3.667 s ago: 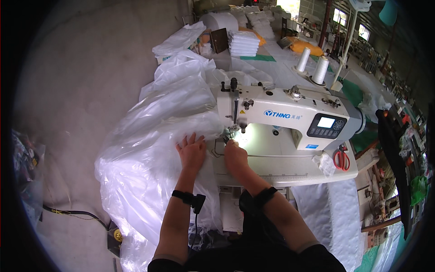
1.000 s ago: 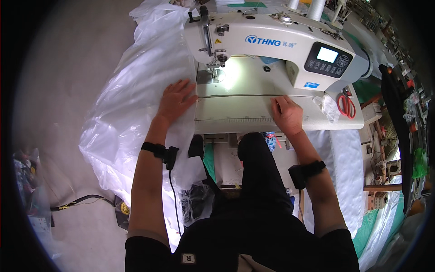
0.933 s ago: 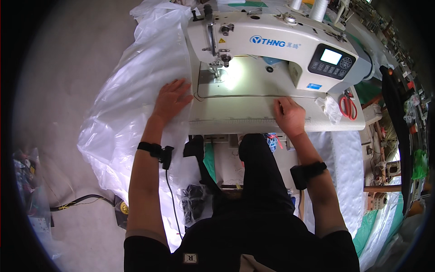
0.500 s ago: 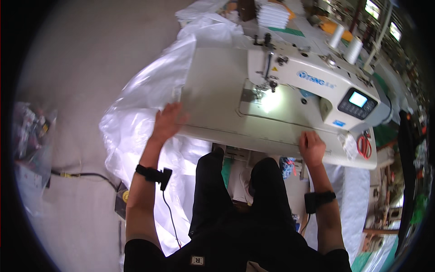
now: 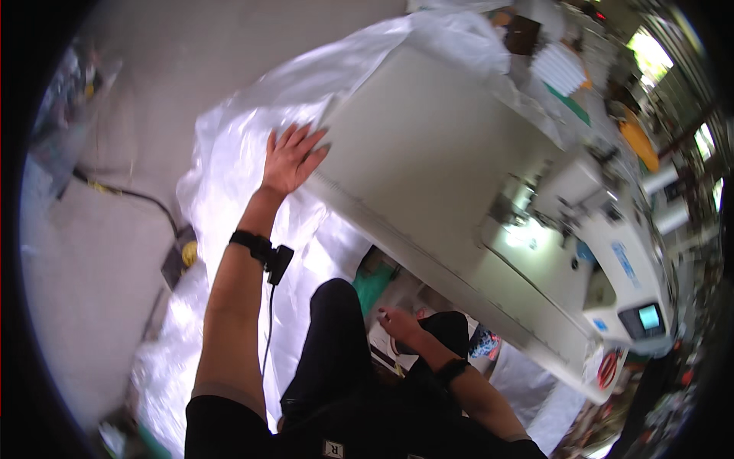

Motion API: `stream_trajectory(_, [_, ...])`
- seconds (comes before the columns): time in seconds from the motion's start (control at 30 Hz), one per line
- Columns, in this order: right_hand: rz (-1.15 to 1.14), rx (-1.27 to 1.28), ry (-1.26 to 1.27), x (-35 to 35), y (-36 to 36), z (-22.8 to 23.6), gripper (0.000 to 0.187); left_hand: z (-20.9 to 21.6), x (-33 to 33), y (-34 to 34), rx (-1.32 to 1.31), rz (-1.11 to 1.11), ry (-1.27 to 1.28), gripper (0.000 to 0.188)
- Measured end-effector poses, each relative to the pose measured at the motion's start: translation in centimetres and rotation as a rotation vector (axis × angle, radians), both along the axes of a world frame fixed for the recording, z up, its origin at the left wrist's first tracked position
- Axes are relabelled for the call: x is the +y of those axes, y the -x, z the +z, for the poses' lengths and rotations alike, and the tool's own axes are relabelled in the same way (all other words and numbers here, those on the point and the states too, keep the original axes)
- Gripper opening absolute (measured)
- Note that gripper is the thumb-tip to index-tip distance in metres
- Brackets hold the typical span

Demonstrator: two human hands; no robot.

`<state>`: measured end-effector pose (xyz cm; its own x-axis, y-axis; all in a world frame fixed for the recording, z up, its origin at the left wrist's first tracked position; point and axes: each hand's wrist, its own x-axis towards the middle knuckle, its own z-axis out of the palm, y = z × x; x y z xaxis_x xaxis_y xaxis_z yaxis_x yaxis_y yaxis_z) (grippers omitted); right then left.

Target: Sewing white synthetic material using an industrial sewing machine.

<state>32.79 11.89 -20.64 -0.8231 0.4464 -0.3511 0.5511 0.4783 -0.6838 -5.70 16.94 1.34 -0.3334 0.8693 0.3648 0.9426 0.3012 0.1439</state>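
At the left edge of the sewing table, my left hand lies with its fingers spread over white translucent plastic sheeting. Nothing is gripped in it. Over my lap, below the table's front edge, my right hand is closed with curled fingers; what it holds, if anything, is too small to make out. The white industrial sewing machine stands on the right of the tabletop, its lamp lighting the needle area. The sheeting drapes behind and along the left side of the table and down to the floor.
Red-handled scissors lie at the table's right corner. White thread cones stand behind the machine. A stack of folded white pieces sits at the back. A black cable crosses the floor on the left, near a bagged heap.
My view has swung left, so the machine appears farther right and tilted. My right hand has left the table's front edge and dropped over my lap. My left hand's fingers are now spread.
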Motion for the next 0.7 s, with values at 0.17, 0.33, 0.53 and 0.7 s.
stream_trajectory(0.17, [-0.594, -0.181, 0.606, 3.4, 0.9, -13.1, 0.026, -1.2, -0.2, 1.8, -0.030, -0.122, -0.244, 0.035])
stream_trajectory(0.33, [-0.824, -0.328, 0.717, 6.2, 3.4, -24.6, 0.023, -3.2, -0.9, 5.5, 0.044, -0.314, -0.398, 0.033])
stream_trajectory(0.53, [-1.006, -0.316, 0.664, 7.9, 4.3, -32.6, 0.025, -7.0, -2.6, 9.7, -0.044, -0.267, -0.581, 0.030])
stream_trajectory(0.7, [-0.160, -0.397, -0.270, 10.4, 6.2, -32.7, 0.021, -9.6, -3.2, 12.8, -0.082, -0.327, -0.619, 0.029])
